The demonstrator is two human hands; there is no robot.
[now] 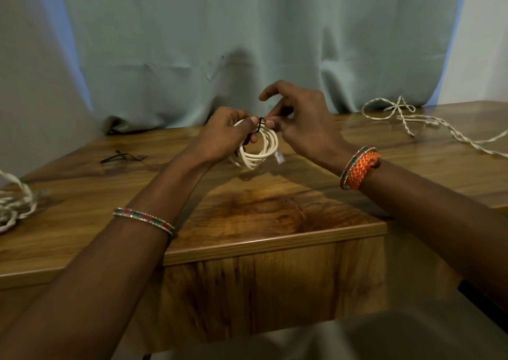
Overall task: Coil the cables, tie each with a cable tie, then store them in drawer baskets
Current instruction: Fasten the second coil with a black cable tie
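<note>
My arms are bare, with no sleeves. On my left arm I wear a thin bangle [143,220] with red and green bits. On my right wrist I wear one like it [354,165], and just beside it an orange woven band [364,169].

Glossy wood table [247,216]; smooth plastic-looking white cable coil [264,150]; matt cloth curtain [247,43].

A glossy wooden worktop [247,216] with strong grain filled the lower view. Behind it a pale grey-green curtain [247,29] hung in folds, its hem resting on the wood.
</note>
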